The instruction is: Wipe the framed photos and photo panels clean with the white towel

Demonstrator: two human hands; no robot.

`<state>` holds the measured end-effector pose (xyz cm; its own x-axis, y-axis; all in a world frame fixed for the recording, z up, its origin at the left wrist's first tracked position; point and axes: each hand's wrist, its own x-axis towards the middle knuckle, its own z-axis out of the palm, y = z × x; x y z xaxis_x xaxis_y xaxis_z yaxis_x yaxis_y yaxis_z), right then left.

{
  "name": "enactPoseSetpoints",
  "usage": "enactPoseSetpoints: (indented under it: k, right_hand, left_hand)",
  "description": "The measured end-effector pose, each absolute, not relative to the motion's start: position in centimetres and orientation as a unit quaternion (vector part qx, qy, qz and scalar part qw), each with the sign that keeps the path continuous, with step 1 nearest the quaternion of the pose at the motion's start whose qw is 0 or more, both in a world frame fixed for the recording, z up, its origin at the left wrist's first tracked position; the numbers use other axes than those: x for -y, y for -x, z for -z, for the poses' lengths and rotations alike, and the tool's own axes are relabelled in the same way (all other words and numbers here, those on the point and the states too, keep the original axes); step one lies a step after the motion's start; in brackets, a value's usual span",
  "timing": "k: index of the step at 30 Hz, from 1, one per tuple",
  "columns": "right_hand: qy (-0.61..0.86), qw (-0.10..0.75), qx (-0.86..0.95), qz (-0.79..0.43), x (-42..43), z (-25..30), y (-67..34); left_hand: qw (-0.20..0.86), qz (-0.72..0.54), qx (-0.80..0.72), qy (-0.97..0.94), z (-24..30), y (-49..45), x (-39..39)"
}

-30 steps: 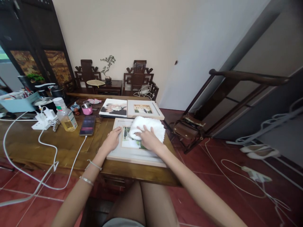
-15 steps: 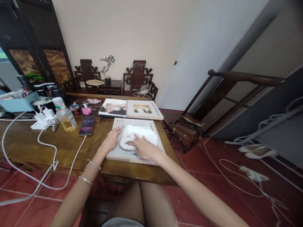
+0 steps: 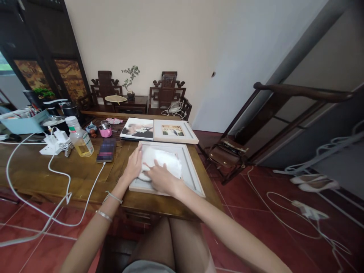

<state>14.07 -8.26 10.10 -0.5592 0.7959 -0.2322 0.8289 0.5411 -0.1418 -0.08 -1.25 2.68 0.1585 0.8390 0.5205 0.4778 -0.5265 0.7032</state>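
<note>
Head view: the right hand (image 3: 160, 178) lies palm down on a white towel (image 3: 165, 158), its grip open, fingers spread flat and pressing rather than clasping. The towel sits bunched on the face of a white picture frame (image 3: 192, 177), which lies flat at the near edge of the wooden desk (image 3: 42, 170). The left hand (image 3: 134, 166), grip also open, rests flat along the frame's 9 o'clock rail, just beside the towel. At the frame's 12 o'clock lie a second framed photo (image 3: 174, 131) and a photo print (image 3: 137, 129). A phone (image 3: 106, 150) lies at 10 o'clock.
</note>
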Motion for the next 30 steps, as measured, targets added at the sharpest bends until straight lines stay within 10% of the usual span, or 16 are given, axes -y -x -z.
enactPoseSetpoints:
  k: [30]
  right_hand:
    - [-0.581,0.081,-0.802,0.113,16.1,-10.5,-22.2]
  left_hand:
    - [0.145,-0.309,-0.455,-0.823,-0.8,0.6,0.3]
